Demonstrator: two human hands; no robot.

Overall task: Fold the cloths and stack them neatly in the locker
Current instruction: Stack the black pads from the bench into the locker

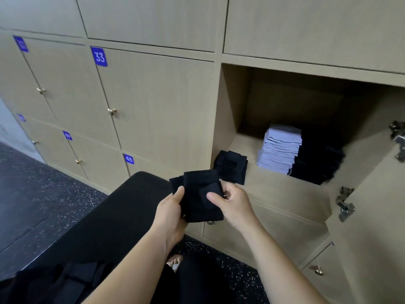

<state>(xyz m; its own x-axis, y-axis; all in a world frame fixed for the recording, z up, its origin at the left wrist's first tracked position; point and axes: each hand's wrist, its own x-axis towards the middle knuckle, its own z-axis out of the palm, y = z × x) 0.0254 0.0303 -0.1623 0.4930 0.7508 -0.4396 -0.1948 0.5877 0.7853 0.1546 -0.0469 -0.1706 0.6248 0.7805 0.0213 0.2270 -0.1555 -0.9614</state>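
Note:
A folded black cloth [197, 194] is held between both hands just in front of the open locker [241, 102]. My left hand [169, 213] grips its left edge with the thumb on top. My right hand [232, 202] pinches its right side, thumb pressed on a folded flap. Inside the locker a small stack of black cloths [231, 166] sits at the front left. A taller stack of pale lilac cloths [279, 150] stands further in, with a stack of black cloths [317, 159] right beside it.
The locker door [372, 194] hangs open on the right, its metal hinges [345, 205] facing in. Closed numbered lockers [153, 106] fill the wall to the left. A black bench [105, 216] runs below my left arm, with loose black cloths [65, 279] at the bottom left. Speckled dark floor lies below.

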